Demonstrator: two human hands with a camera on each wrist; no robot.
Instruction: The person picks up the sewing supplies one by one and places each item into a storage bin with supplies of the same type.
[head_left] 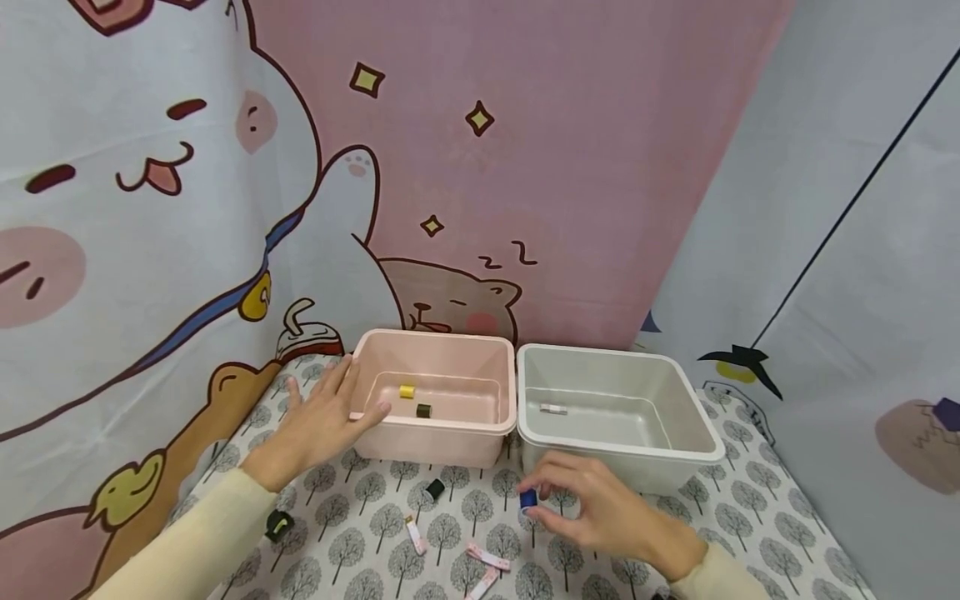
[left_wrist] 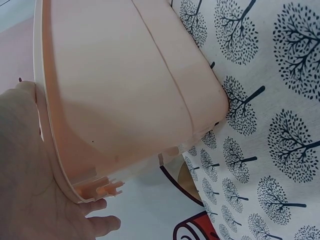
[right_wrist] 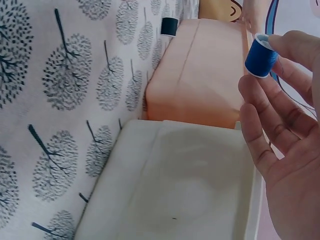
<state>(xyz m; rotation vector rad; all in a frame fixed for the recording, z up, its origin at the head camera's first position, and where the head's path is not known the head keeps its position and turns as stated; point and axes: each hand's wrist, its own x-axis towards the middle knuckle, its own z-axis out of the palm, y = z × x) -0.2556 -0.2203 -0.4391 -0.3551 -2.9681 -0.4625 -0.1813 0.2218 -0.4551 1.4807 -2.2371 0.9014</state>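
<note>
My right hand point(head_left: 600, 508) pinches a spool of blue thread point(head_left: 528, 499) between thumb and fingertips, just in front of the white bin point(head_left: 675, 475). The same blue spool shows its white ends in the right wrist view. My left hand point(head_left: 322, 421) rests against the left end of the pink bin point(head_left: 431, 446), its fingers fairly straight along the rim. Inside the pink bin lie a yellow spool point(head_left: 407, 391) and a dark green spool point(head_left: 423, 411). A small whitish strip point(head_left: 553, 409) lies in the white bin.
A black spool point(head_left: 434, 489) lies on the tree-print cloth before the pink bin. Nearer me are a pale pink strip with a metal end point(head_left: 415, 536) and two more pink strips point(head_left: 488, 557). A black and yellow-green item point(head_left: 280, 526) lies beside the left forearm.
</note>
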